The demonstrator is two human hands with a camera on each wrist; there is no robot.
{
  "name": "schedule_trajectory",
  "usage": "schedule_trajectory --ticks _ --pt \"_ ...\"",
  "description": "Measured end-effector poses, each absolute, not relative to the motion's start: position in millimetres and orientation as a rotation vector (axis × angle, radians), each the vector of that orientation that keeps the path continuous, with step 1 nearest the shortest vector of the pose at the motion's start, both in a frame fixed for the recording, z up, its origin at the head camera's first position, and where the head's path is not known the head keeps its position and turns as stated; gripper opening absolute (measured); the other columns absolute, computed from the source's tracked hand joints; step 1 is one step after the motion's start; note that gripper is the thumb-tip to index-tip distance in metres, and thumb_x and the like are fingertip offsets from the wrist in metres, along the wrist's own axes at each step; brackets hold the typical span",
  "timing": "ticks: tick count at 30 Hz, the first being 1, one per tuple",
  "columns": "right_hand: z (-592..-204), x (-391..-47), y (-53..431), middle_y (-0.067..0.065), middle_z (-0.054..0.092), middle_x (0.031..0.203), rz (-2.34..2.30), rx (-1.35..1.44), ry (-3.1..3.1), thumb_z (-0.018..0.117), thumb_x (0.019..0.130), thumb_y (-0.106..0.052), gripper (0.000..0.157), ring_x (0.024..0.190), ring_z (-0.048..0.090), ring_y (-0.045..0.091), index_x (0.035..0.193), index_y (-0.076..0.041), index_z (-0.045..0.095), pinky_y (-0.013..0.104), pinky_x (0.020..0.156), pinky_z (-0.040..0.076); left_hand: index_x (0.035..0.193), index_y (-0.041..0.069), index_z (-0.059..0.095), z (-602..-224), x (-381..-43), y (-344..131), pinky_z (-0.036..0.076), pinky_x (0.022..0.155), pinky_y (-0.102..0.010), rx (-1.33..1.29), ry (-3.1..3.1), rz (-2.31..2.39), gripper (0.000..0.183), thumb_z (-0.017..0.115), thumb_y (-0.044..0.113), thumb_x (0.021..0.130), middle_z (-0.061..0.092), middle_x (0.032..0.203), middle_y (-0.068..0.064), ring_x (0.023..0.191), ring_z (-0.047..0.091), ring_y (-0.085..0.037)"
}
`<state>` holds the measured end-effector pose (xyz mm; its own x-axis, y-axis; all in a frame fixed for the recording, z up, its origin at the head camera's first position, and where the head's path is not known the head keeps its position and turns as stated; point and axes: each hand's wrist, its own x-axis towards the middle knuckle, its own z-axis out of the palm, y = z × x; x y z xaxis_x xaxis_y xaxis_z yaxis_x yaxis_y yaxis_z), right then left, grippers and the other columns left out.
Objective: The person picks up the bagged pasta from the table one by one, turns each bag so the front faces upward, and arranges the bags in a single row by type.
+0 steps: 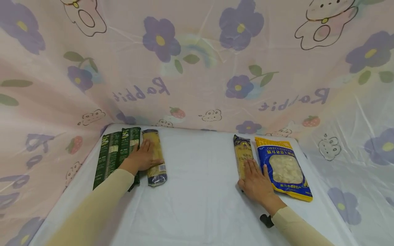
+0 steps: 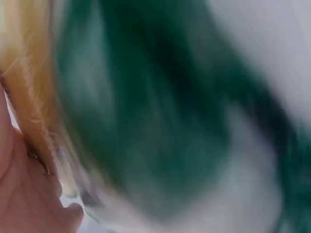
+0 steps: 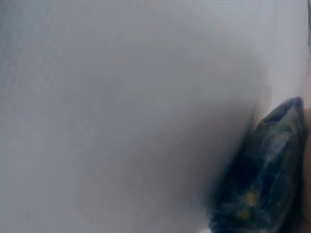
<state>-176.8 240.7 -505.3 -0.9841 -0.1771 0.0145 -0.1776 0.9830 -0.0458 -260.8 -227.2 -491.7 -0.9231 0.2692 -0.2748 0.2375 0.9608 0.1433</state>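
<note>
In the head view my left hand [image 1: 143, 157] rests on a clear packet of long yellow pasta [image 1: 157, 150] with dark blue ends. Its fingers lie fairly straight across the packet, and the thumb reaches to the right side. Just left of it are dark green packets [image 1: 106, 153], side by side and partly under the left forearm. Farther right, my right hand [image 1: 257, 181] lies with extended fingers over another slim yellow and dark blue pasta packet [image 1: 243, 148], hiding its lower part. A blue and yellow orecchiette bag [image 1: 286, 167] is beside that hand.
A white cloth [image 1: 197, 191] covers the table beneath the packets. Patterned fabric [image 1: 197, 68] with flowers and rabbits rises behind and at both sides. A small black object [image 1: 266, 221] shows at the right wrist. Both wrist views are blurred.
</note>
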Motion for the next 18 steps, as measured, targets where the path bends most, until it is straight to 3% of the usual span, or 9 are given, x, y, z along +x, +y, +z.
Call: schedule_trajectory --ticks 7,18 --pt "-505 -176 242 0.023 0.024 0.158 0.070 0.272 -3.111 0.050 0.093 -0.036 0.074 0.148 0.020 0.040 0.151 0.002 0.026 0.067 0.115 0.005 0.155 -0.002 0.004 -500 -238 -175 0.008 0.119 -0.058 0.443 2.881 0.110 0.107 0.028 0.079 0.089 0.000 0.161 -0.025 0.150 0.000 -0.041" --pt "-504 -176 238 0.023 0.023 0.159 0.075 0.259 -3.125 0.051 0.092 -0.036 0.076 0.148 0.018 0.041 0.152 0.001 0.024 0.068 0.114 0.003 0.155 -0.001 0.008 -502 -202 -82 0.012 0.121 -0.052 0.630 2.881 0.132 0.109 0.022 0.082 0.086 0.003 0.162 -0.023 0.151 0.003 -0.037"
